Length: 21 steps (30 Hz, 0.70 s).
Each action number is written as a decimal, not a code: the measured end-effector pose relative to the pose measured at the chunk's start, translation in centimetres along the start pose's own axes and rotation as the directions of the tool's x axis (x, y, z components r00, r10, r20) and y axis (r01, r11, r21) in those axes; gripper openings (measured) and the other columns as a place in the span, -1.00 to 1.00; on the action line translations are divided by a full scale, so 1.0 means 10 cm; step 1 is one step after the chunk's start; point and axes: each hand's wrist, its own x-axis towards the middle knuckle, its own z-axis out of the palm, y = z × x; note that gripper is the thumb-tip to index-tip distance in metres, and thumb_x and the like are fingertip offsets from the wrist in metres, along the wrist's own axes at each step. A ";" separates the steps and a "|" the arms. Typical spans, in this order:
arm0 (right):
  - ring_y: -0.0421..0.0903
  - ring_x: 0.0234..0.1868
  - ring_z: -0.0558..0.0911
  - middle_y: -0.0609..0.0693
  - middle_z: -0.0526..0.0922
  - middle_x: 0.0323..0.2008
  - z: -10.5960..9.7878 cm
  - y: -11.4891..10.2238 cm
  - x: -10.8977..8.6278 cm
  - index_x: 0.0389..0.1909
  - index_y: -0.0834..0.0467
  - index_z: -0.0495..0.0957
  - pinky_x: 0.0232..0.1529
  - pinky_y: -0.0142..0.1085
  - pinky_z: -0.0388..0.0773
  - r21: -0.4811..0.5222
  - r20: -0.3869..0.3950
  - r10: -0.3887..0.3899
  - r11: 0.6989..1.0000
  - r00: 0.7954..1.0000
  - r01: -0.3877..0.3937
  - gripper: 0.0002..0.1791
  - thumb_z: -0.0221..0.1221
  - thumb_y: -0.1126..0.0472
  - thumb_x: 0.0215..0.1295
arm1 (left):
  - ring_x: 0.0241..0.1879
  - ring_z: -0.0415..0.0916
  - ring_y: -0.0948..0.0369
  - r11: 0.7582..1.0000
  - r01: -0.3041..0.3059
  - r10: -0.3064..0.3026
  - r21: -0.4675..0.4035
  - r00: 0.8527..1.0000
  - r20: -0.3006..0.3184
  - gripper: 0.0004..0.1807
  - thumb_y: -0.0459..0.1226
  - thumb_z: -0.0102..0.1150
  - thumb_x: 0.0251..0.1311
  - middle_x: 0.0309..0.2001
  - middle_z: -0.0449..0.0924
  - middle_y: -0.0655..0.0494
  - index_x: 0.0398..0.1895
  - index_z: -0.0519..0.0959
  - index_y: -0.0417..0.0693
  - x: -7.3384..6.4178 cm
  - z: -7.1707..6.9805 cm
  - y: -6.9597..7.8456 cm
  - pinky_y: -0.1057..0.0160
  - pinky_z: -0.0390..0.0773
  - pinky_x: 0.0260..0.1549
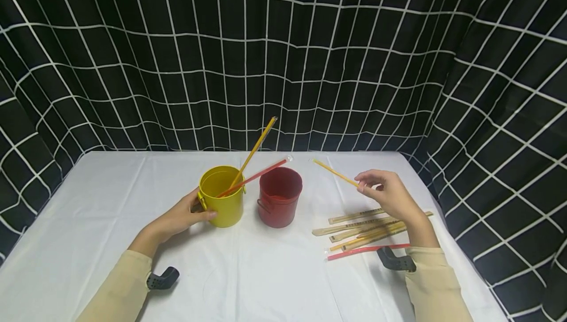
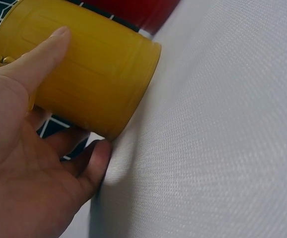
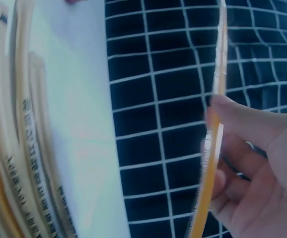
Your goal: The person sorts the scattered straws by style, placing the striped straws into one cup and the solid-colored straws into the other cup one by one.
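Observation:
My left hand [image 1: 181, 217] grips the side of a yellow bucket [image 1: 228, 212], its thumb lying across the front; the left wrist view shows the fingers behind the bucket [image 2: 94, 64]. A yellow straw [image 1: 254, 150] and a red straw [image 1: 266, 170], both in clear wrappers, lean inside it and stick out to the right. Just right of it stands a red bucket [image 1: 279, 211]. My right hand [image 1: 390, 194] pinches a wrapped yellow straw [image 1: 334, 172] between thumb and fingers, above the table; in the right wrist view this straw [image 3: 210, 173] crosses the fingertips.
Below the right hand lies a pile of paper-wrapped straws [image 1: 363, 228] with printed marks, some yellow straws among them. A red straw [image 1: 367, 251] lies at its near side. White cloth [image 1: 266, 277] covers the table. A black curtain with white grid lines [image 1: 283, 56] hangs behind.

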 end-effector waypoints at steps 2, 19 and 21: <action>-0.40 -0.26 0.54 0.15 0.73 -0.26 -0.01 -0.05 0.00 0.00 0.27 0.67 -0.27 -0.48 0.57 0.021 -0.062 -0.030 0.999 0.998 0.031 -0.74 0.31 0.31 0.32 | 0.58 -0.03 -0.25 1.000 0.001 -0.001 -0.002 1.000 0.001 -0.06 -0.07 0.30 0.31 0.60 0.05 -0.17 0.62 -0.01 0.02 0.00 0.00 0.00 -0.34 -0.03 0.52; -0.31 -0.12 0.64 -0.20 0.69 -0.18 -0.11 -0.45 -0.10 -0.10 0.23 0.62 -0.11 -0.56 0.58 0.555 -0.204 -0.148 0.797 0.968 0.239 -0.81 0.13 0.49 0.38 | 0.57 0.02 -0.23 1.000 0.018 -0.018 -0.002 1.000 -0.004 -0.06 -0.08 0.30 0.30 0.58 0.10 -0.18 0.62 0.00 0.01 0.00 0.00 0.00 -0.33 0.00 0.53; -0.30 -0.13 0.63 -0.18 0.68 -0.19 -0.11 -0.48 -0.10 -0.10 0.20 0.62 -0.15 -0.55 0.58 0.573 -0.212 -0.159 0.779 0.964 0.254 -0.81 0.15 0.48 0.38 | 0.57 0.04 -0.23 1.000 0.019 -0.019 -0.002 1.000 -0.006 -0.06 -0.08 0.30 0.30 0.58 0.11 -0.18 0.62 0.00 0.01 0.00 0.00 0.01 -0.33 0.01 0.53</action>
